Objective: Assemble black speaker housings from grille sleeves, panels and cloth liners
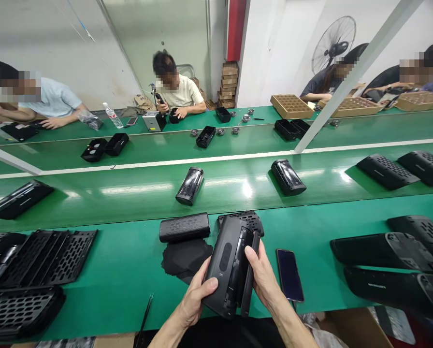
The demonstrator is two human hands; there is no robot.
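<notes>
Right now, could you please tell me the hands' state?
Left hand: holding the black casing.
Right hand: holding the narrow black panel beside it.

The black case (223,253) hides part of my left hand (195,298); well left of it, a grille (15,316) runs out of view.

Single head-worn view, facing forward and down, hands (196,296) near
</notes>
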